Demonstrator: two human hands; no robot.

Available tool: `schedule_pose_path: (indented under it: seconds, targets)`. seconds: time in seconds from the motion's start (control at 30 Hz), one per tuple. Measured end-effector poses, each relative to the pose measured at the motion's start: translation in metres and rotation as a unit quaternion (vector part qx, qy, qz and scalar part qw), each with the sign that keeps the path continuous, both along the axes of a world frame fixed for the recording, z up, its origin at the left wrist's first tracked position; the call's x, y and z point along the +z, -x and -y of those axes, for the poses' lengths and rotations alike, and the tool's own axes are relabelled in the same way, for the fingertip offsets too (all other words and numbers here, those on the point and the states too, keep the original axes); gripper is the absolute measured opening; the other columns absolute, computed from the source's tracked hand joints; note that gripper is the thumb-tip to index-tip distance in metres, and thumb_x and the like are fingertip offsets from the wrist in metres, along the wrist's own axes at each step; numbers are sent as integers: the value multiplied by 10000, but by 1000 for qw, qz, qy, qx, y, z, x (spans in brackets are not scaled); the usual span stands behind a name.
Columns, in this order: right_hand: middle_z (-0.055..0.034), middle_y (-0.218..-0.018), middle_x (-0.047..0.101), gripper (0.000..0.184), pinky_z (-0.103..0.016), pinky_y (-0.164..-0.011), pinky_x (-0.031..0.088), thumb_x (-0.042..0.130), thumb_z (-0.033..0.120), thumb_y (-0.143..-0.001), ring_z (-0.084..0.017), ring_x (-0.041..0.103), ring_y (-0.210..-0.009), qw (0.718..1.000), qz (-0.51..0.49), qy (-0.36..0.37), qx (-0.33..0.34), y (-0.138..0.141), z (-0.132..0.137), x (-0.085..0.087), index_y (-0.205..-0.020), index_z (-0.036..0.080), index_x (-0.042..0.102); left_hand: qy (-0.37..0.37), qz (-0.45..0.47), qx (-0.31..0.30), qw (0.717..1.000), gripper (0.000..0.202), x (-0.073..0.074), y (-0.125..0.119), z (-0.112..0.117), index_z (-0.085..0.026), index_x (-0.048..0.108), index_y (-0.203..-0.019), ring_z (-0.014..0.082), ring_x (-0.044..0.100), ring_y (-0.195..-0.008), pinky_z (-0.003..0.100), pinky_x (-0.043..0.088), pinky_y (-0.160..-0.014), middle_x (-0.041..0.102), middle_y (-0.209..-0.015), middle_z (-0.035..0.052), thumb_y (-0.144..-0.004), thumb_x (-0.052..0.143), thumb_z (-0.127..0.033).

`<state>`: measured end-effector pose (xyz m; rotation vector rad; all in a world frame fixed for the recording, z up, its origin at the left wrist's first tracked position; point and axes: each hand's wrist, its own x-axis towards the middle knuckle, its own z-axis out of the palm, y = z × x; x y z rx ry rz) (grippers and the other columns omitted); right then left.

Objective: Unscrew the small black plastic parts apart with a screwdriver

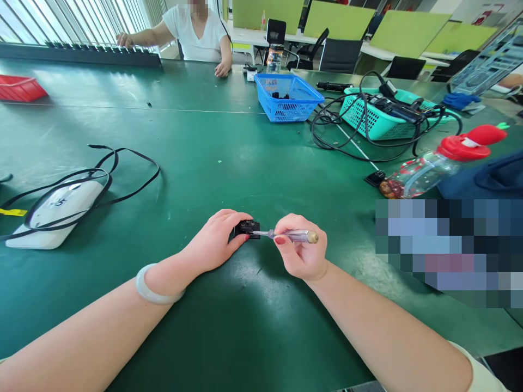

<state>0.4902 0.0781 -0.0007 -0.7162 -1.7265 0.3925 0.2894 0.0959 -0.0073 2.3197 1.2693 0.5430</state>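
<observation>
My left hand (pixel 218 237) is closed around a small black part (pixel 250 226) on the green table, thumb and fingers gripping its left side. What the part is, I cannot make out; much of it lies under the fingers. In my right hand (pixel 304 247) is a screwdriver (pixel 300 236) with a clear handle, pinched between thumb and forefinger and held nearly level. Its shaft points left, and the tip meets the black part or lies just over it.
A white device wrapped in black cable (pixel 67 207) lies at left. A blue basket (pixel 288 106), a teal basket (pixel 376 128) with cords and a red-capped bottle (pixel 429 169) stand at back right. Across the table (pixel 183 136) sits another person (pixel 200 35) near a black rack (pixel 81 54).
</observation>
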Motion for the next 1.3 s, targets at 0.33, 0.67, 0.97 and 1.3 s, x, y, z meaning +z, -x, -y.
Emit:
schedule_pose_path:
  seconds: [0.33,0.67,0.97,1.3]
  targets:
    - [34,-573,541,115,-249,-445,397,558,269,-895,-111,494,-466,999,26,-30,12,0,-1,2,-786,235,541,-1,0,2,1000,317,-1,0,0,-245,583,-1195,253,560,-1173,467,488,-1038,669,-1178,62,-920,503,-381]
    - [32,-597,561,97,-252,-457,434,567,282,-906,-119,533,-488,999,22,-34,27,2,-1,1,-820,243,546,5,-2,3,1000,288,0,0,0,-244,581,-1180,245,552,-1176,454,478,-1039,666,-1190,53,-922,513,-352]
    - [47,-617,560,115,-223,-475,410,615,236,-892,-90,467,-481,998,35,-28,36,3,-2,2,-813,240,531,8,1,1,1000,296,1,0,1,-238,576,-1186,241,552,-1180,448,476,-1046,666,-1197,51,-922,508,-351]
    - [62,-526,469,276,-236,-482,293,540,350,-967,-84,413,-485,938,277,-189,88,10,10,7,-739,197,571,-4,-14,14,1000,314,-2,-1,-1,-241,585,-1195,234,551,-1171,434,490,-1047,664,-1194,40,-894,496,-251]
